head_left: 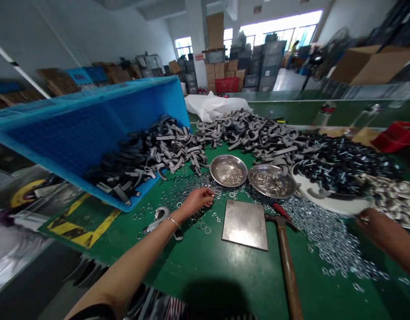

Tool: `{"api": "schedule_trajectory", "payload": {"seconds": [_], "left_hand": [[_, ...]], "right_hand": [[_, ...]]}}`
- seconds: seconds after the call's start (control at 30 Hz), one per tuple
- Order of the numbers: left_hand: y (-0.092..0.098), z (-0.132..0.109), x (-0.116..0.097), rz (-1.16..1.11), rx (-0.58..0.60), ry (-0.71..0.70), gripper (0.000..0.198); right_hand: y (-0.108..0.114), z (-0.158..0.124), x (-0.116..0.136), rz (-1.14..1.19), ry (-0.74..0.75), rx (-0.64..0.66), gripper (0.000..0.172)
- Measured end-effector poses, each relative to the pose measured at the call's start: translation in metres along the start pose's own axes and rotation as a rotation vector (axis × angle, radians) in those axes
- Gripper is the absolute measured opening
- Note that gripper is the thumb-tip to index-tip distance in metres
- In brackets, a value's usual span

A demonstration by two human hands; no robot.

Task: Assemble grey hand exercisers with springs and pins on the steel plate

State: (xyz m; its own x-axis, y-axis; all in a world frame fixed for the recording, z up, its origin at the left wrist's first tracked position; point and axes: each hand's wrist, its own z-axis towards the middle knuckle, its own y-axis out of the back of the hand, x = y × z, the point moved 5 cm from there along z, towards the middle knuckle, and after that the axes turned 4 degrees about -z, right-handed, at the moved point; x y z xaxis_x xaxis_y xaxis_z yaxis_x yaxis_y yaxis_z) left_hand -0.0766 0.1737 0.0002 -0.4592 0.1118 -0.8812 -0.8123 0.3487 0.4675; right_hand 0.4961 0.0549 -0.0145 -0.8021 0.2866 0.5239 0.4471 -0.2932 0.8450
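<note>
My left hand (202,198) is closed in a pinch above the scattered metal rings (181,195); a tiny bright piece shows at its fingertips, too small to name. Under my left wrist lies a grey clamp-like part (162,214) with a spring. At the right, my right hand (370,222) is curled beside the white plate (338,205), blurred, and what it holds cannot be made out. Between the hands lie a square metal plate (245,224) and a hammer (287,266) with a wooden handle. Two steel bowls (221,162) of small metal pieces stand behind them.
A tipped blue crate (91,111) spills grey and black parts leftward. Grey hook-shaped parts (251,129) are heaped at the back. Black parts with bolts (348,160) and silvery cylinders (395,198) are piled right, near a red bin (396,135). A red-handled tool (281,210) lies by the hammer.
</note>
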Motion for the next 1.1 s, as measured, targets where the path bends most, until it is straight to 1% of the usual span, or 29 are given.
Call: {"api": "schedule_trajectory", "payload": {"seconds": [0.07,0.1,0.17,0.2,0.23,0.3,0.33,0.37,0.43,0.5,0.53,0.6,0.7,0.77,0.8,0.9,0.97,1.0,1.03,1.1], "left_hand": [[0.009,-0.008,0.006,-0.092,-0.077,0.022,0.011],[0.013,-0.011,0.008,-0.133,-0.114,0.032,0.011],[0.015,-0.017,0.011,-0.227,-0.16,0.061,0.011],[0.014,-0.019,0.012,-0.281,-0.165,0.077,0.011],[0.012,-0.02,0.012,-0.346,-0.162,0.093,0.011],[0.006,-0.024,0.012,-0.504,-0.155,0.115,0.014],[0.003,-0.026,0.012,-0.582,-0.16,0.12,0.015],[0.001,-0.029,0.013,-0.65,-0.172,0.121,0.016],[-0.003,-0.037,0.015,-0.739,-0.202,0.118,0.021],[-0.006,-0.045,0.018,-0.772,-0.207,0.116,0.025],[-0.008,-0.049,0.019,-0.737,-0.197,0.106,0.025],[-0.009,-0.054,0.019,-0.561,-0.167,0.074,0.023],[-0.005,-0.053,0.016,-0.24,-0.163,0.017,0.016],[0.001,-0.05,0.011,-0.144,-0.185,-0.012,0.011],[0.004,-0.048,0.007,-0.079,-0.193,-0.047,0.013],[0.013,-0.045,-0.011,0.197,-0.248,-0.195,0.025],[0.014,-0.048,-0.022,0.422,-0.304,-0.26,0.034],[0.01,-0.05,-0.024,0.509,-0.296,-0.265,0.035],[0.003,-0.051,-0.025,0.58,-0.245,-0.257,0.033],[-0.017,-0.052,-0.021,0.665,-0.062,-0.223,0.024]], "right_hand": [[0.007,-0.018,0.015,-0.043,-0.03,-0.015,0.032],[0.008,-0.032,0.029,-0.009,-0.075,0.007,0.032],[-0.004,-0.069,0.067,0.237,-0.193,0.135,0.034],[-0.017,-0.09,0.093,0.405,-0.221,0.24,0.034],[-0.028,-0.111,0.121,0.619,-0.242,0.271,0.033],[-0.061,-0.15,0.177,1.021,-0.267,0.455,0.031],[-0.077,-0.165,0.201,1.166,-0.302,0.537,0.031],[-0.093,-0.177,0.219,1.28,-0.359,0.597,0.03],[-0.12,-0.193,0.244,1.488,-0.476,0.712,0.023],[-0.14,-0.201,0.257,1.649,-0.578,0.809,0.018],[-0.147,-0.204,0.26,1.702,-0.612,0.85,0.016],[-0.16,-0.209,0.261,1.744,-0.645,0.905,0.015],[-0.176,-0.217,0.257,1.718,-0.645,0.936,0.015],[-0.183,-0.222,0.255,1.702,-0.64,0.933,0.017],[-0.186,-0.224,0.254,1.696,-0.63,0.935,0.018],[-0.188,-0.228,0.255,1.678,-0.576,0.965,0.017],[-0.188,-0.228,0.256,1.666,-0.546,0.985,0.016],[-0.187,-0.228,0.256,1.661,-0.539,0.99,0.016],[-0.187,-0.227,0.257,1.657,-0.532,0.992,0.016],[-0.185,-0.227,0.26,1.648,-0.511,0.996,0.016]]}}
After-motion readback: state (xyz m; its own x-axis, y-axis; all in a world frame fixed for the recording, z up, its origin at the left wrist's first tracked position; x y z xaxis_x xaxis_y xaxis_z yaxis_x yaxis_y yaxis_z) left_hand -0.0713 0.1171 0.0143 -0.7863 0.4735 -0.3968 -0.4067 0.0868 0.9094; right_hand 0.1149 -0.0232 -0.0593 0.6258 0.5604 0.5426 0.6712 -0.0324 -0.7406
